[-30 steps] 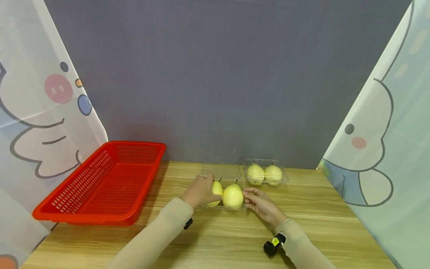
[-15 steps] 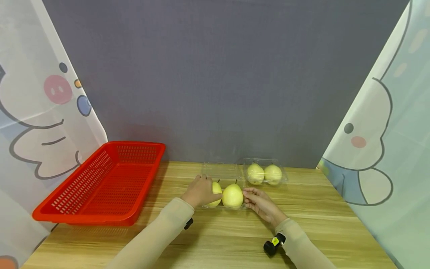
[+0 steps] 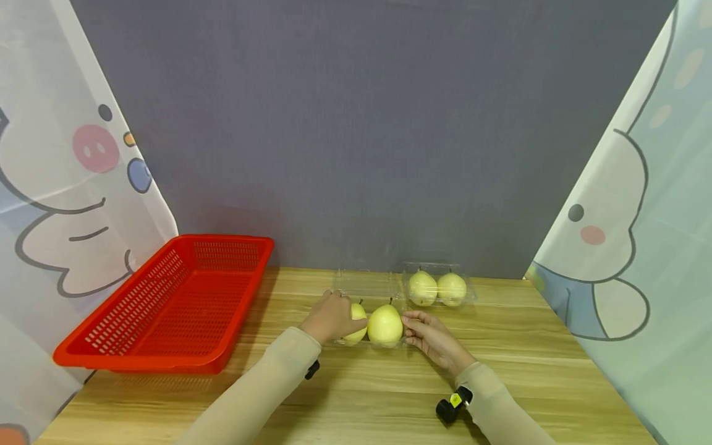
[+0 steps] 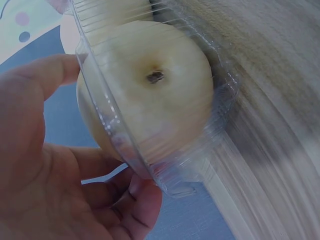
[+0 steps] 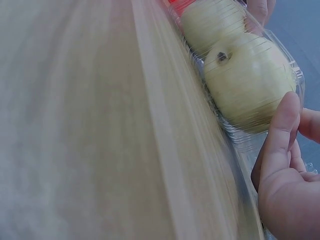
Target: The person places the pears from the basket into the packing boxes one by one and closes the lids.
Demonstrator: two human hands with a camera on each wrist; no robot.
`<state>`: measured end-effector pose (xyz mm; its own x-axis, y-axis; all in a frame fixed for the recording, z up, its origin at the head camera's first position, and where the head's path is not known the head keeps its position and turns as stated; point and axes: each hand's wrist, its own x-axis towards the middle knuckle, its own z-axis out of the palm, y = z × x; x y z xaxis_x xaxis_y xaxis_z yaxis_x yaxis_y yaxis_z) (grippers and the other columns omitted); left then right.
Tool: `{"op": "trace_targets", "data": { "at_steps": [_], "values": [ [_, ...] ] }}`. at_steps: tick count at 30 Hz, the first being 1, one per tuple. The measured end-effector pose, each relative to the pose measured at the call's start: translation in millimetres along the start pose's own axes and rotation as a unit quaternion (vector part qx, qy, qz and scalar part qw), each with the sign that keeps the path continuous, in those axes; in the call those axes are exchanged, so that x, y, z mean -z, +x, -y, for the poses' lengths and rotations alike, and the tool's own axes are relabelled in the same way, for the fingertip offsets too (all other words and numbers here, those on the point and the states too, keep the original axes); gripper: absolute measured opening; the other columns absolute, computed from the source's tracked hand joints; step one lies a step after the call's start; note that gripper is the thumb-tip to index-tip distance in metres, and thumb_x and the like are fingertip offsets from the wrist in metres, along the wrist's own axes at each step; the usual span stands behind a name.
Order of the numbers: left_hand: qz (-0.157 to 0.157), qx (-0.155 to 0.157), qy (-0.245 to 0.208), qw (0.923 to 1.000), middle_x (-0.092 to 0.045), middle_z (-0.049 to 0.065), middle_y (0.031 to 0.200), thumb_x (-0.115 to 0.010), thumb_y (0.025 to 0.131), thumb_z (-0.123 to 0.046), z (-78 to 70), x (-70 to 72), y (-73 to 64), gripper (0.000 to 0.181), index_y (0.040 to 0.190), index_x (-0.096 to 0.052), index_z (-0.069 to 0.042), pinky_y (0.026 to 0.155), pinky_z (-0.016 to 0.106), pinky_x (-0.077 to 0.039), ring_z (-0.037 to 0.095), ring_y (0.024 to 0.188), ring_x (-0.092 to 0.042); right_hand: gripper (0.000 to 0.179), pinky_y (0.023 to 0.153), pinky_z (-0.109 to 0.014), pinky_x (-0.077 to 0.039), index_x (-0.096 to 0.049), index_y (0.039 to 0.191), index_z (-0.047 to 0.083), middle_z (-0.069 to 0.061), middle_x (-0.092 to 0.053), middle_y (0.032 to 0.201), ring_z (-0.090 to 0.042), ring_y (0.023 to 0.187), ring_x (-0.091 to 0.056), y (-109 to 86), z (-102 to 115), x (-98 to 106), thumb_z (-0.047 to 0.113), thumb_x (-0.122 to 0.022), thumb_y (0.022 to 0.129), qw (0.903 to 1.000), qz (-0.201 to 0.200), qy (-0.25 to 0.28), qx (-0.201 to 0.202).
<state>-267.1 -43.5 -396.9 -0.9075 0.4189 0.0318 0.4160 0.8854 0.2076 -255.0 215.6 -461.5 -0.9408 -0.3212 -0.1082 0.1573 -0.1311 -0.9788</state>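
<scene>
Two yellow-green pears sit side by side in a clear plastic clamshell box, its lid folded back toward the wall. My left hand grips the left pear, thumb across its near side and index finger behind it. In the left wrist view, that pear shows through the ribbed plastic, with the other fingers curled at the box corner. Beside the right pear, my right hand pinches the box's right side between thumb and fingers; the right wrist view shows the thumb against the wall.
Behind and to the right, another clear box holds two pears. A red plastic basket stands at the left on the wooden table. A grey cloth backdrop rises at the table's far edge.
The left pear has sunk slightly and shifted a little left in the box, the left hand moving with it. My right hand stays at the box's side.
</scene>
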Motion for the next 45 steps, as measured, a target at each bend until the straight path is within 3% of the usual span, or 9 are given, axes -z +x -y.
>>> {"op": "trace_targets", "data": {
  "at_steps": [6, 12, 16, 20, 23, 30, 35, 39, 45],
  "values": [
    [-0.013, 0.005, -0.020, 0.9997, -0.058, 0.028, 0.133, -0.060, 0.093, -0.060, 2.2, -0.9, -0.1, 0.064, 0.097, -0.073, 0.003, 0.112, 0.052, -0.034, 0.045, 0.129, -0.048, 0.042, 0.072, -0.019, -0.053, -0.040, 0.135, -0.010, -0.005, -0.056, 0.098, -0.009, 0.081, -0.056, -0.6, -1, 0, 0.013, -0.056, 0.104, 1.0000, -0.002, 0.003, -0.002],
    [-0.038, -0.013, -0.055, 0.9977, -0.062, 0.024, 0.128, -0.061, 0.096, -0.048, 9.6, -0.7, 1.2, 0.049, 0.065, -0.061, -0.011, 0.114, 0.055, -0.030, 0.046, 0.131, -0.046, 0.041, 0.072, -0.019, -0.053, -0.041, 0.134, -0.009, -0.005, -0.056, 0.099, -0.009, 0.082, -0.056, -1.0, 0, 0, 0.013, -0.056, 0.104, 1.0000, -0.003, 0.004, -0.004],
    [-0.070, -0.027, -0.075, 0.9944, -0.065, 0.016, 0.126, -0.063, 0.097, -0.038, 15.0, 2.9, 1.4, 0.051, 0.055, -0.059, -0.009, 0.109, 0.054, -0.038, 0.041, 0.127, -0.051, 0.041, 0.072, -0.018, -0.053, -0.040, 0.135, -0.010, -0.005, -0.055, 0.099, -0.009, 0.082, -0.056, -1.1, 0, 0, 0.012, -0.055, 0.104, 1.0000, -0.003, 0.002, -0.004],
    [-0.101, -0.017, -0.098, 0.9900, -0.065, 0.017, 0.122, -0.067, 0.094, -0.031, 21.0, 6.6, 3.5, 0.034, 0.087, -0.074, 0.001, 0.097, 0.051, -0.048, 0.038, 0.117, -0.057, 0.041, 0.072, -0.018, -0.053, -0.040, 0.135, -0.010, -0.005, -0.055, 0.100, -0.009, 0.081, -0.056, -0.5, -1, 0, 0.011, -0.056, 0.104, 1.0000, -0.006, 0.005, -0.005],
    [-0.118, 0.000, -0.117, 0.9861, -0.062, 0.021, 0.124, -0.068, 0.092, -0.030, 26.1, 9.2, 7.0, 0.040, 0.119, -0.070, 0.000, 0.094, 0.052, -0.050, 0.040, 0.116, -0.057, 0.039, 0.071, -0.018, -0.053, -0.042, 0.134, -0.009, -0.005, -0.055, 0.099, -0.009, 0.081, -0.056, -0.3, -1, 0, 0.011, -0.055, 0.104, 0.9999, -0.008, 0.007, -0.003],
    [-0.139, 0.025, -0.144, 0.9795, -0.066, 0.014, 0.124, -0.066, 0.092, -0.027, 42.6, 8.2, 17.1, 0.032, 0.109, -0.075, -0.002, 0.097, 0.050, -0.048, 0.034, 0.115, -0.059, 0.036, 0.071, -0.019, -0.054, -0.043, 0.132, -0.007, -0.005, -0.056, 0.099, -0.009, 0.081, -0.057, -0.5, 0, 0, 0.011, -0.056, 0.103, 0.9999, -0.004, 0.013, -0.003],
    [-0.132, 0.047, -0.188, 0.9721, -0.067, 0.014, 0.120, -0.062, 0.094, -0.027, 54.1, 6.1, 22.5, 0.038, 0.123, -0.069, -0.003, 0.089, 0.048, -0.052, 0.031, 0.103, -0.064, 0.039, 0.072, -0.019, -0.054, -0.042, 0.134, -0.008, -0.005, -0.056, 0.099, -0.009, 0.081, -0.057, -0.4, 0, 1, 0.012, -0.056, 0.104, 1.0000, 0.000, 0.010, 0.000],
    [-0.112, 0.072, -0.264, 0.9554, -0.067, 0.014, 0.119, -0.058, 0.097, -0.030, 66.5, 2.2, 29.7, 0.040, 0.127, -0.067, -0.004, 0.092, 0.050, -0.051, 0.031, 0.109, -0.062, 0.037, 0.072, -0.019, -0.054, -0.043, 0.133, -0.008, -0.005, -0.056, 0.099, -0.010, 0.081, -0.057, -0.4, 0, 0, 0.012, -0.056, 0.104, 0.9999, 0.000, 0.014, -0.002],
    [-0.083, 0.123, -0.415, 0.8976, -0.065, 0.016, 0.123, -0.055, 0.099, -0.033, 84.2, -4.8, 42.1, 0.045, 0.130, -0.064, -0.002, 0.095, 0.048, -0.050, 0.030, 0.106, -0.065, 0.037, 0.072, -0.019, -0.054, -0.043, 0.132, -0.007, -0.005, -0.056, 0.099, -0.010, 0.081, -0.056, 0.0, 0, 0, 0.012, -0.056, 0.104, 0.9999, 0.000, 0.012, -0.004]
  ]
}}
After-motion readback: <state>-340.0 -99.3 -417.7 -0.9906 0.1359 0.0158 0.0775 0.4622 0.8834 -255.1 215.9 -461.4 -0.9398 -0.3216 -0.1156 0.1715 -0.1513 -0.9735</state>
